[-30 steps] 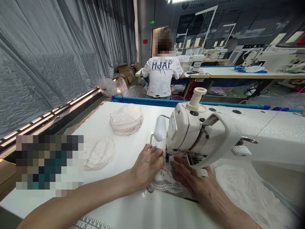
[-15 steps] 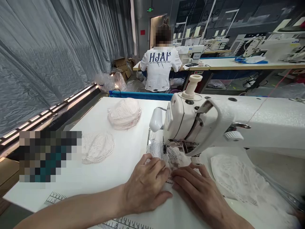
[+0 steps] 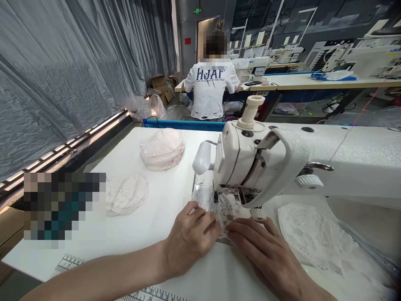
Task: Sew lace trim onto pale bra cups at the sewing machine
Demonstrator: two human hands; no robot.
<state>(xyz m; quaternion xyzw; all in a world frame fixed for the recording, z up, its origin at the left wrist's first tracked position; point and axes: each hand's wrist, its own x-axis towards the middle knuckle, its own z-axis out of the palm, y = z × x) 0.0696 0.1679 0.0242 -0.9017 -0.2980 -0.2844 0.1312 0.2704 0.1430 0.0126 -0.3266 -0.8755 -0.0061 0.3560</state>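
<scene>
Looks partway: has lace (image 3: 224, 214) at the machine (image 3: 232, 154), well in from the left edge of the table (image 3: 131, 230), with some apparently left to stitch; curls left hand (image 3: 192, 240) over it, lays right hand (image 3: 266, 246) half uncurled against it, cannot tell of any pinch; has a pile (image 3: 163, 148) toward the far edge, cannot tell whether stitched.

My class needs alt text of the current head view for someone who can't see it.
A person's left hand and right hand touch white lace at the presser foot of a white sewing machine. Lace pieces lie on the white table to both sides. Beyond, another person in a white T-shirt faces away.
</scene>
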